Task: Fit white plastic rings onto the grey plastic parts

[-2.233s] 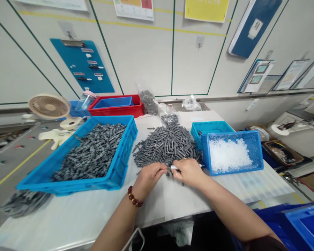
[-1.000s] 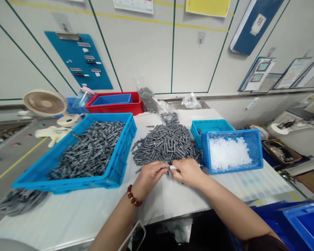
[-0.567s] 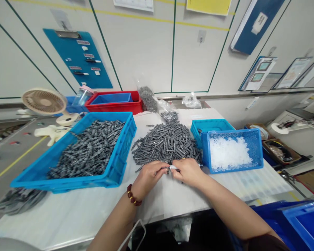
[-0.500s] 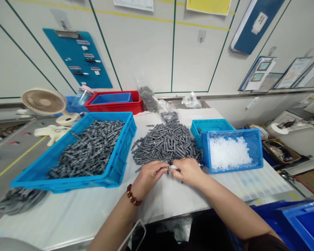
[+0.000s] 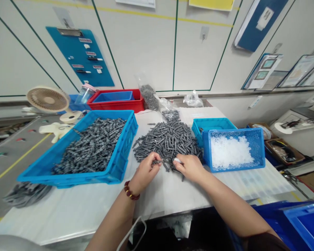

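Note:
Pinched in the fingers of my left hand (image 5: 147,170) is a small grey ribbed plastic part (image 5: 156,161), partly hidden by the fingers. My right hand (image 5: 190,167) is closed at the near edge of a heap of grey ribbed parts (image 5: 170,137). A small white piece (image 5: 177,160) shows at its fingertips; whether it is held or worn on a finger I cannot tell. One loose grey part (image 5: 166,168) lies between the two hands, and others lie just under my right fingers.
On the left stands a large blue crate (image 5: 115,170) of grey parts. At the right, a blue bin (image 5: 234,168) of small white rings tilts against a smaller teal bin (image 5: 211,122). Behind are a red bin (image 5: 138,103), bagged parts (image 5: 149,97) and a fan (image 5: 48,99).
My hands were together at the heap's near edge and are now apart. The left has moved left with a grey part, the right slightly up and right. The view has shifted a little.

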`<state>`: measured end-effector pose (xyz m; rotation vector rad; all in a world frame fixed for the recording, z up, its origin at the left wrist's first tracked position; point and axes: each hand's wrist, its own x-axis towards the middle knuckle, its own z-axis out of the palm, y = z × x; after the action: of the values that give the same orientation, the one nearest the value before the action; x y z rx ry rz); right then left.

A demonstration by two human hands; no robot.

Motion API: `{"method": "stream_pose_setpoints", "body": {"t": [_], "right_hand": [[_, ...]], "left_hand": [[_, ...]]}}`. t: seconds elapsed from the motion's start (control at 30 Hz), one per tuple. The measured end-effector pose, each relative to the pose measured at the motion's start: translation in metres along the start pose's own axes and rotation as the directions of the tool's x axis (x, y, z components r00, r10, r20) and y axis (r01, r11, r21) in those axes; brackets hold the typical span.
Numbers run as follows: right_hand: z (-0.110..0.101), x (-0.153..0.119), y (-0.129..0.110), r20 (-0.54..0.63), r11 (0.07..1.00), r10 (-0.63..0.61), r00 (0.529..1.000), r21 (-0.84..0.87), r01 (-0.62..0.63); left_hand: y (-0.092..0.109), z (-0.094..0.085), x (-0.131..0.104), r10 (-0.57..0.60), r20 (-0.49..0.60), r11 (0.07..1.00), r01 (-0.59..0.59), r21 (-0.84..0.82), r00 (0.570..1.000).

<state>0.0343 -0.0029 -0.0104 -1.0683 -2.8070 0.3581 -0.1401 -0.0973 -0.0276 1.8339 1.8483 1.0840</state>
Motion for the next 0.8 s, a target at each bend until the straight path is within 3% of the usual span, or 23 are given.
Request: {"method": "stream_pose_setpoints", "body": {"t": [0.13, 0.2, 0.27, 0.33, 0.43, 0.53, 0.67, 0.8], "right_hand": [[-0.001, 0.000, 0.002, 0.008, 0.996, -0.057, 0.998, 0.062, 0.057], [-0.001, 0.000, 0.001, 0.012, 0.994, -0.079, 0.997, 0.073, 0.078], [-0.001, -0.001, 0.001, 0.011, 0.992, -0.096, 0.995, 0.081, 0.095], [-0.001, -0.001, 0.001, 0.016, 0.990, -0.109, 0.994, 0.096, 0.107], [-0.001, -0.001, 0.001, 0.029, 0.989, -0.101, 0.994, 0.110, 0.098], [-0.002, 0.000, 0.002, 0.037, 0.991, -0.084, 0.996, 0.107, 0.080], [-0.004, 0.000, 0.001, 0.058, 0.994, -0.071, 0.996, 0.091, 0.066], [-0.003, -0.001, -0.001, 0.057, 0.996, -0.080, 0.995, 0.046, 0.077]], "left_hand": [[0.002, 0.015, -0.001, 0.093, 0.258, 0.929, -0.177, 0.324, 0.962], [0.003, 0.022, 0.000, 0.067, 0.340, 0.879, -0.216, 0.424, 0.938], [0.002, 0.025, 0.001, 0.027, 0.356, 0.847, -0.211, 0.489, 0.934], [0.002, 0.022, 0.003, -0.002, 0.304, 0.845, -0.161, 0.511, 0.953], [0.003, 0.010, 0.005, -0.030, 0.098, 0.922, -0.010, 0.387, 0.995], [0.004, 0.000, 0.004, -0.058, -0.072, 0.993, 0.065, 0.100, 0.996], [0.004, -0.004, 0.001, -0.095, -0.036, 0.986, 0.089, -0.144, 0.995], [0.002, 0.000, 0.000, -0.002, 0.002, 0.994, 0.003, -0.111, 1.000]]}}
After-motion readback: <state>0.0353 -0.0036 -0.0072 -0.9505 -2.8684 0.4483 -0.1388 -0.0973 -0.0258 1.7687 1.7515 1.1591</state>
